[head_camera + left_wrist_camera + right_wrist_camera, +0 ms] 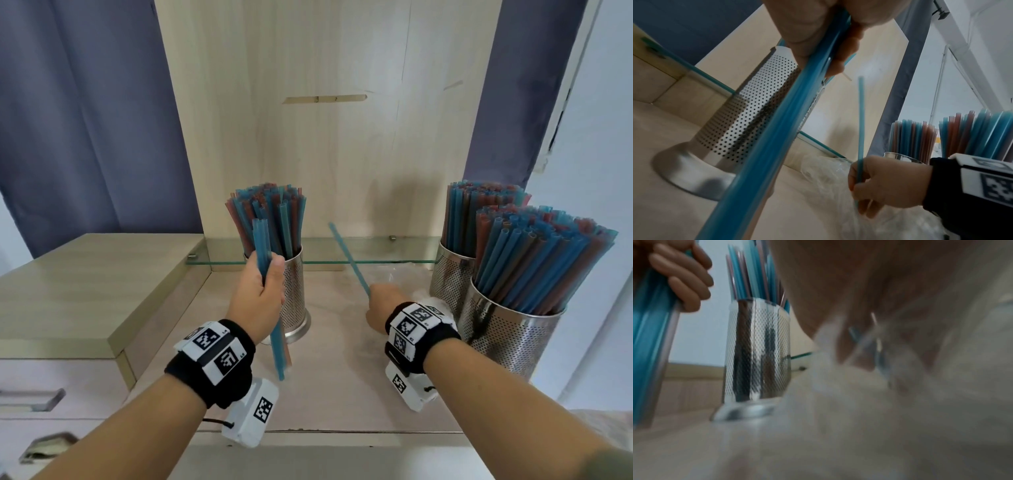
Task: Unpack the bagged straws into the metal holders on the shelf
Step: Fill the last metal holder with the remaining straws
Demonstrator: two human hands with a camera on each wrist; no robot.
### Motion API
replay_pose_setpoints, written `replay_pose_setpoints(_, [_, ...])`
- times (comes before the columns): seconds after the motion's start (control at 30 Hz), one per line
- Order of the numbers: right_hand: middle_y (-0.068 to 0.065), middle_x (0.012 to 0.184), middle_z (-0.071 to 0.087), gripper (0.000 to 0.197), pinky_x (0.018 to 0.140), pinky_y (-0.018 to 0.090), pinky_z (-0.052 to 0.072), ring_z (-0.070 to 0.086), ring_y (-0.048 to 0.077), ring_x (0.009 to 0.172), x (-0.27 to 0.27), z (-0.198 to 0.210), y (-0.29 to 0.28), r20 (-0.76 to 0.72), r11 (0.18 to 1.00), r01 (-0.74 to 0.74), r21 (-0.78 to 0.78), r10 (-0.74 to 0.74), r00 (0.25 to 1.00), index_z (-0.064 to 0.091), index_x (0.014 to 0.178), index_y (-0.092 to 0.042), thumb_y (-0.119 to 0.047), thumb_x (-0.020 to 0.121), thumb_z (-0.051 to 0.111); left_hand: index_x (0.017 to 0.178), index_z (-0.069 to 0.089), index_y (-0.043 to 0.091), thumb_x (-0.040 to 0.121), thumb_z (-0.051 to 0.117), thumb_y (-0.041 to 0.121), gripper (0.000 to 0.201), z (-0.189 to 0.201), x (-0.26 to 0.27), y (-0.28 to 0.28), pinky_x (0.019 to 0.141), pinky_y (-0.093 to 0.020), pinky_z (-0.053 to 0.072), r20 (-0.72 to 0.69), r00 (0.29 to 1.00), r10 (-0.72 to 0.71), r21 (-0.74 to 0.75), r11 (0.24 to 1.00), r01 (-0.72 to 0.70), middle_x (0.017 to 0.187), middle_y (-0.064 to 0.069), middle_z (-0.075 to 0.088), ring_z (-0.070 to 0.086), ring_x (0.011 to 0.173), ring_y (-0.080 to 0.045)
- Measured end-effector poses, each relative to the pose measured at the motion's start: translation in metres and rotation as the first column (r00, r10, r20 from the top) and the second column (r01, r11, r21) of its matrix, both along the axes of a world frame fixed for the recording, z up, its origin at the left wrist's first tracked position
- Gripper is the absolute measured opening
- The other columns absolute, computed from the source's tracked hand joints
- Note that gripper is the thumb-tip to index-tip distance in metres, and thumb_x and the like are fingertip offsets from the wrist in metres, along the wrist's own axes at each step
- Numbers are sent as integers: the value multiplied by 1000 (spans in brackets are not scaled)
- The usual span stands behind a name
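Left hand has its fingers wrapped round a small bunch of blue straws held upright, right in front of the left metal holder, which is already stuffed with blue and red ones. Right hand is pinching a single blue straw tilted up and to the left, sitting over the crinkly clear plastic bag on the shelf. Two more packed holders stand on the right side, just beside that hand.
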State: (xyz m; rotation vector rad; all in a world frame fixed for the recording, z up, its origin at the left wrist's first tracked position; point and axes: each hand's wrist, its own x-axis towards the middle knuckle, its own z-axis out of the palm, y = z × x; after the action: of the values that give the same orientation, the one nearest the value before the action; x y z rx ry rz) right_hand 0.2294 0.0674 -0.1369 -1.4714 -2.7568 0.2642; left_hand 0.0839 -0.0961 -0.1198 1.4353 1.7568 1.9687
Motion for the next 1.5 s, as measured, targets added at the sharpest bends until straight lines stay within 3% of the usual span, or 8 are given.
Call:
replay_pose_setpoints(0.13, [4,113,54,18,92,32,47,58,23,104,4,13,-17,-233,987,-159,14,158,960,61,110,-14,-15,97,48,86,51,24,77,61,60,39,12,18,5,56,-22,44,-34,999,13,46,999,-12,64,2,43,44,56,-10])
replay_pose_setpoints(0.3, [3,109,49,17,97,40,43,54,25,105,7,30,-54,-112,907,-407,105,418,902,57,109,-18,-18,98,44,94,56,22,53,82,62,63,29,32,12,54,-20,40,-16,1000,-1,125,992,3,57,13,37,37,54,-9])
replay_pose_setpoints(0.43, [8,114,54,22,92,40,45,55,27,101,12,35,-74,-84,832,-528,171,546,833,57,117,-13,-20,100,44,80,59,14,71,54,75,62,37,35,15,59,-31,49,-45,984,173,152,974,-165,62,2,54,53,57,-11])
replay_pose_setpoints(0.6, [0,125,54,34,100,35,38,50,22,117,25,38,-78,-141,830,-459,317,519,843,55,128,-22,-34,96,51,64,53,23,81,46,72,52,57,28,6,51,-29,42,97,986,134,175,973,-150,46,8,51,48,44,-7])
replay_pose_setpoints(0.73, [-1,119,62,41,103,54,36,55,27,115,47,49,-81,-227,768,-152,623,363,904,65,114,-29,-52,79,63,65,44,27,67,56,80,54,89,0,-6,58,-38,40,205,949,240,260,921,-290,57,4,44,44,54,-18])
replay_pose_setpoints(0.87, [1,146,37,63,116,41,20,29,22,138,52,52,-70,-219,905,-219,365,312,924,38,142,-31,-55,87,56,67,35,21,93,48,55,45,122,-6,-15,44,-24,36,302,936,179,390,873,-293,46,8,34,34,39,-9])
replay_pose_setpoints(1.2, [4,151,37,87,113,39,35,39,19,136,-38,40,-60,-567,907,-415,64,376,733,17,154,-21,-39,86,69,69,35,20,99,43,46,40,142,-17,-4,51,-21,42,330,926,182,391,867,-310,51,7,34,36,45,-8])
replay_pose_setpoints(1.5, [-22,114,55,103,100,30,50,58,-2,104,-85,23,-52,-870,894,-433,-116,119,478,33,142,-23,-33,58,93,63,37,20,92,57,45,43,123,-13,6,52,-27,46,121,972,200,365,902,-231,51,1,38,41,43,-8])
